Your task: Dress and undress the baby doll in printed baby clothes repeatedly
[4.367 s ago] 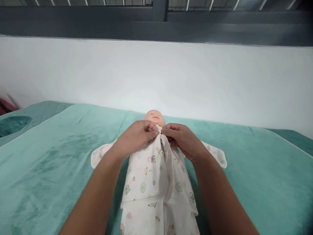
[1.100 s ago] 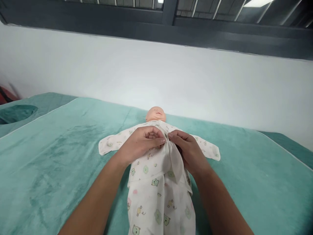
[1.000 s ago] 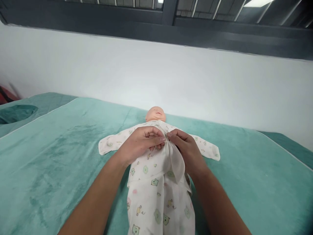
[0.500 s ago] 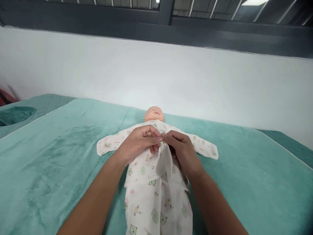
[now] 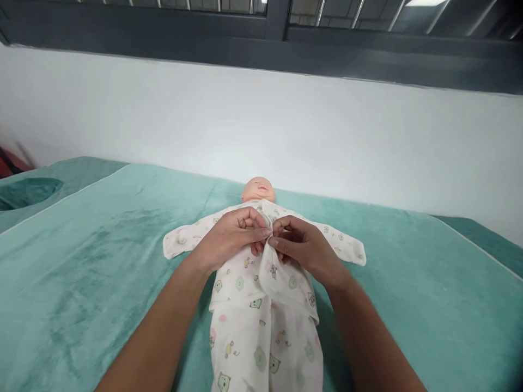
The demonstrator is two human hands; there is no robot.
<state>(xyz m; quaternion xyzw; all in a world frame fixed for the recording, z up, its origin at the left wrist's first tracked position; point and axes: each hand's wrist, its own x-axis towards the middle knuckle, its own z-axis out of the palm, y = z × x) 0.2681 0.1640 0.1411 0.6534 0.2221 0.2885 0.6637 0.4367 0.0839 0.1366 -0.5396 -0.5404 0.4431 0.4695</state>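
On bedding (image 5: 408,288), doll (image 5: 240,298) lengthwise, head (image 5: 259,189) away.

A plush teal cover (image 5: 102,267) spreads like bedding up to a plain white wall (image 5: 261,120) in what is probably a bedroom at home, though only one side of the room shows. Above the wall, a dark window frame (image 5: 183,50) runs the full width, metal bars (image 5: 356,14) rising over it.
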